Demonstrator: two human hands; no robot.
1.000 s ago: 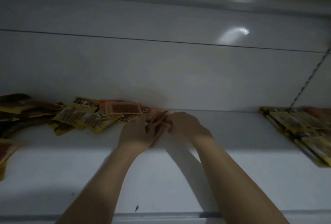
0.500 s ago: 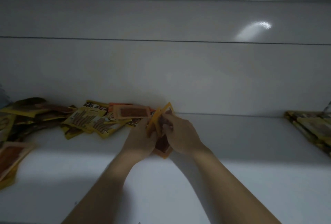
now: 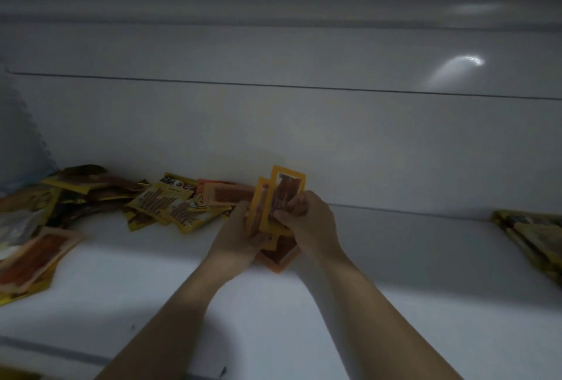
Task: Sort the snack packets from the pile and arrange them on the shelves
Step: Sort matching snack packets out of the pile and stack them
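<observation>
Fingers of left hand point(image 3: 240, 236) and right hand point(image 3: 307, 227) are curling round orange packets point(image 3: 286, 194) at frame centre, newly tipped upright above the shelf point(image 3: 395, 258), likely squaring a sorted batch beside the pile point(image 3: 170, 203).

Dim, grey light, and the whole view is soft. A white glare streak point(image 3: 453, 67) shines on the glossy back wall point(image 3: 273, 136) above the shelf point(image 3: 441, 258); snack packets point(image 3: 39, 245) at the shelf's left end are blurred.

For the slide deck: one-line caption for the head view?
Left hand and right hand hold orange packets upright at the shelf; pile at left, stack at right.
</observation>
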